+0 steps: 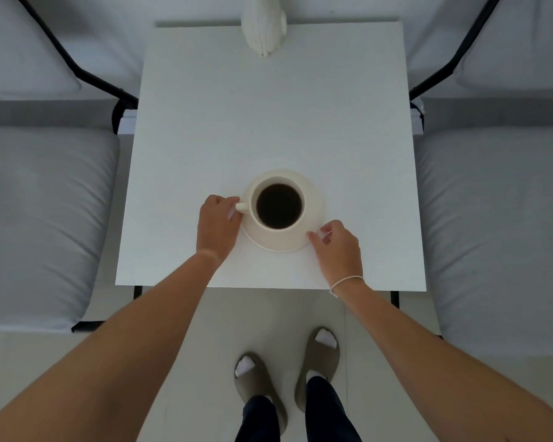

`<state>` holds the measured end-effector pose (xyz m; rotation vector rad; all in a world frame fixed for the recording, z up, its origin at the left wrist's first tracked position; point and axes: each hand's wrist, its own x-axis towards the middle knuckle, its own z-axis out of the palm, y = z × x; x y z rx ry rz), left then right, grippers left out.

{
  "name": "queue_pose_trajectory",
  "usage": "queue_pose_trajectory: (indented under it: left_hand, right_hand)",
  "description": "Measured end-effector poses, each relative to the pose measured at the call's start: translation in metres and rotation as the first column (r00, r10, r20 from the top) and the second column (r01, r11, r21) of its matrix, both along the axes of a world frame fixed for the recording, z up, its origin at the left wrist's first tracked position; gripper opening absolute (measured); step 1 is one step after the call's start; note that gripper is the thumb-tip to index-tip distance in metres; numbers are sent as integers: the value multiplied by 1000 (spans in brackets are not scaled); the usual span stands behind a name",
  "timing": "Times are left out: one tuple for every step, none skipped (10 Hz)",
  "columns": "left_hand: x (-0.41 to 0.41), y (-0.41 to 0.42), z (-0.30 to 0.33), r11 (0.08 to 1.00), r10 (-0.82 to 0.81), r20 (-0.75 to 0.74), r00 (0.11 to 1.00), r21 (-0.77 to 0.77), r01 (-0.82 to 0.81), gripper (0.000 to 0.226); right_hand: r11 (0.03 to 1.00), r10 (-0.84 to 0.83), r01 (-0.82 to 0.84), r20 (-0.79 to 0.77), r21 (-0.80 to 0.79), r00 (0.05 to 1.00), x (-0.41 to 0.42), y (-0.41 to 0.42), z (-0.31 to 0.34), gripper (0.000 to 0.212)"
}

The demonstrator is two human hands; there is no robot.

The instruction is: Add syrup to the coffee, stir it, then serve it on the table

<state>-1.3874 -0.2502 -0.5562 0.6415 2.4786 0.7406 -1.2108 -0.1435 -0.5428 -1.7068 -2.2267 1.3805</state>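
A white square table [268, 122] fills the middle of the view, flanked by grey cushioned seats [42, 218] on black frames to either side. On the near half of the table sits a cream saucer [312, 199], flat on the tabletop, and on it stands a cream cup [270, 232] of dark coffee [279, 205], its handle turned to the left. The left hand [217, 223] is at that handle, fingers curled in and pinching it; the fingertips themselves lie behind the knuckles and are hard to make out. The right hand [337, 245] is at the saucer's near right rim, thumb and fingers bent and nipping the edge. A thin white band [347, 280] circles the right wrist. At the table's far edge stands a white ribbed ornament [264, 27], its top cut off by the frame. Below the table edge, two feet in white socks and olive slippers [316, 368] stand on the pale floor.
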Motion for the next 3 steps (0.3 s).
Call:
queue_pose_trajectory:
  left_hand:
    - [6, -15, 1, 995, -94, -86, 992, -45, 91, 35]
    - [10, -32, -2, 978, -194, -156, 968, -110, 178, 43]
    - [18, -46, -8, 946, -309, -227, 924, -176, 273, 48]
  right_hand:
    - [986, 109, -111, 21, 123, 994, 10, -1, -7, 34]
    - [925, 205, -214, 62, 315, 977, 21, 2, -14, 37]
    - [833, 249, -274, 117, 480, 961, 28, 0, -22, 43]
